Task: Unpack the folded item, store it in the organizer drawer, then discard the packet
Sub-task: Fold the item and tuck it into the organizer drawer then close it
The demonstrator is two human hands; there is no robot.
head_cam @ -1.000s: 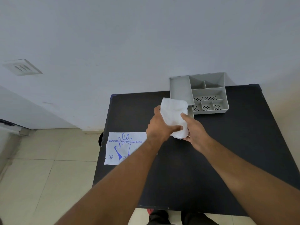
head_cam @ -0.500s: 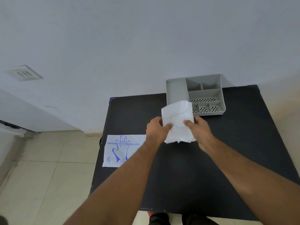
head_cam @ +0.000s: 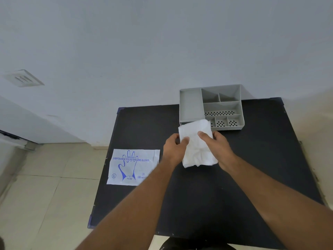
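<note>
Both hands hold the folded stack of white polyethylene gloves point(head_cam: 197, 147) above the black counter point(head_cam: 252, 177), just in front of the grey organizer point(head_cam: 191, 105). The left hand point(head_cam: 173, 149) has its fingers clamped on the stack's left edge, and the right hand point(head_cam: 219, 146) has its fingers pinched on the right side. The empty glove packet point(head_cam: 132, 166) lies flat at the counter's left edge, overhanging the floor (a stray brush could tip it off). The thin sheets look slippery, so a loose pinch may let the stack fan open before it reaches a compartment.
</note>
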